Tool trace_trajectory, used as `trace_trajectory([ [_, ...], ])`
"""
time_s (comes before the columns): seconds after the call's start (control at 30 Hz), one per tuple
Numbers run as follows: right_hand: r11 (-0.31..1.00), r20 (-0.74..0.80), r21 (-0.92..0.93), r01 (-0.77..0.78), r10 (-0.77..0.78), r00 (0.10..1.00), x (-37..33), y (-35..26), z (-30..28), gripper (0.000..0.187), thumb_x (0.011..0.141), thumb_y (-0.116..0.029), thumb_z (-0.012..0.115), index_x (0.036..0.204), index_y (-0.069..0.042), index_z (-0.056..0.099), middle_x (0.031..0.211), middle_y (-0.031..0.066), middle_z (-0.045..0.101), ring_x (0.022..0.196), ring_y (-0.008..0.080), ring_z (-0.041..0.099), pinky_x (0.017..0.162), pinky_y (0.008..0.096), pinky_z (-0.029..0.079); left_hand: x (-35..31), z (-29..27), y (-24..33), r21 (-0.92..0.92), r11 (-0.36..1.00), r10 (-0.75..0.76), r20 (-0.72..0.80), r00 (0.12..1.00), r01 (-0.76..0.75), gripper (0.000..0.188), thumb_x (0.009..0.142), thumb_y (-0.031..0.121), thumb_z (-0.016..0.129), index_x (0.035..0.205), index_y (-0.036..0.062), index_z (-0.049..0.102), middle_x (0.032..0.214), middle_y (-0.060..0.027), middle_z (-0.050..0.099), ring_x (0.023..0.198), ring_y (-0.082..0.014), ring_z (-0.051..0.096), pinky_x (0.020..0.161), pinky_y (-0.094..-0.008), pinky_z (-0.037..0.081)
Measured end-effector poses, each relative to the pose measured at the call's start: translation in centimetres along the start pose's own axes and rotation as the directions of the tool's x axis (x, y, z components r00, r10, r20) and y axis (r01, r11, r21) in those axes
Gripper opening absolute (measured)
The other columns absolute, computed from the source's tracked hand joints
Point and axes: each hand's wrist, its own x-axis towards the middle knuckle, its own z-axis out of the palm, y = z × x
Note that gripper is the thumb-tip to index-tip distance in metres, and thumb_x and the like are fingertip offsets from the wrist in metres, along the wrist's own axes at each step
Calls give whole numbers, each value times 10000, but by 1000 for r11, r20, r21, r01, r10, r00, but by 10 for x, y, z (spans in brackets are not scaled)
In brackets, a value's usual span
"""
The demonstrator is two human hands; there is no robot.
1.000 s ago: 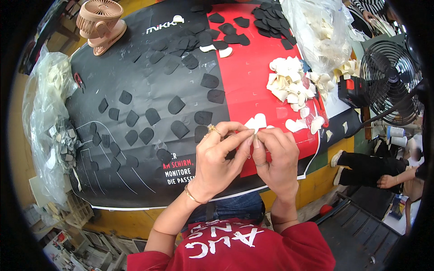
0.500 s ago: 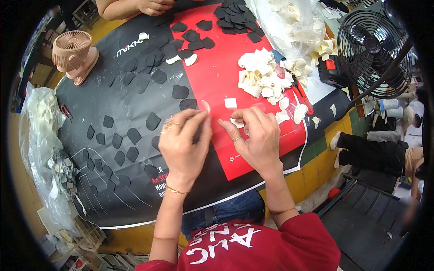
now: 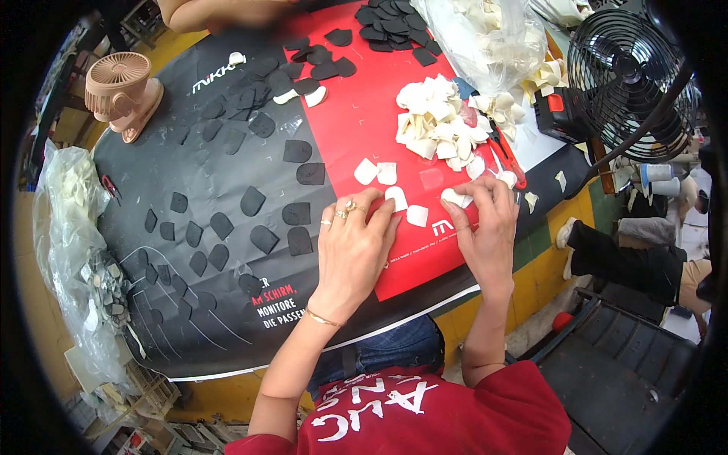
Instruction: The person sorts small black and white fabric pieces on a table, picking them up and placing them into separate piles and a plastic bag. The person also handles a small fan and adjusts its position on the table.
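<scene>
My left hand (image 3: 353, 246), wearing rings and a bracelet, is low over the red part of the printed sheet. Its thumb and forefinger close at the lower edge of a small white rounded patch (image 3: 396, 199). To the right, my right hand (image 3: 487, 231) pinches another white patch (image 3: 455, 199) between thumb and fingers. Between the hands lies a loose white patch (image 3: 416, 216). Two more, a white patch (image 3: 366, 171) and a squarish one (image 3: 387, 174), sit just beyond my left fingertips. Black rounded patches (image 3: 296, 214) lie left of that hand.
A heap of white patches (image 3: 432, 114) and red-handled scissors (image 3: 509, 159) lie beyond my right hand. Behind them are a clear bag (image 3: 493, 45) and a black fan (image 3: 626, 72). Black patches (image 3: 390, 26) pile at the far edge, near another person's arm (image 3: 220, 11). A small fan (image 3: 121, 91) stands left.
Both hands have moved right, the right one farther, onto a white patch. Another white patch now shows beside the squarish one. Black patches the left hand covered are visible. The other person's hand is blurred.
</scene>
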Motion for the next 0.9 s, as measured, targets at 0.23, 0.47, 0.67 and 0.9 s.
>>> trace_trajectory([
  [0.23, 987, -112, 161, 19, 0, 994, -2, -18, -4, 184, 883, -191, 714, 1019, -69, 697, 991, 85, 602, 936, 257, 588, 831, 387, 442, 5, 0, -4, -25, 999, 28, -30, 999, -29, 148, 805, 100, 736, 943, 52, 715, 936, -54, 650, 836, -235, 613, 777, -369, 452],
  [0.47, 689, 92, 721, -70, 5, 996, -20, -58, -2, 106, 892, -24, 684, 973, 45, 678, 883, 115, 668, 750, 154, 639, 685, 254, 503, -19, -23, 12, -290, 956, -102, -199, 975, 40, 225, 746, 5, 762, 963, 58, 730, 924, -48, 657, 745, -208, 623, 677, -329, 465],
  [0.67, 729, 99, 684, -17, -70, 993, -22, -70, -8, 124, 894, -38, 674, 990, 39, 686, 907, 127, 682, 774, 206, 649, 707, 292, 503, -29, -28, 13, -373, 927, -142, -251, 957, 39, 257, 733, -11, 778, 982, 40, 734, 945, -66, 666, 719, -174, 631, 632, -280, 506],
  [0.9, 798, 82, 601, 43, -115, 990, -21, -74, -9, 114, 900, -110, 678, 970, -24, 708, 901, 92, 695, 797, 255, 645, 754, 344, 455, -31, -31, 10, -398, 916, -150, -246, 957, 41, 238, 745, -17, 772, 975, 33, 736, 949, -69, 669, 745, -180, 660, 636, -284, 517],
])
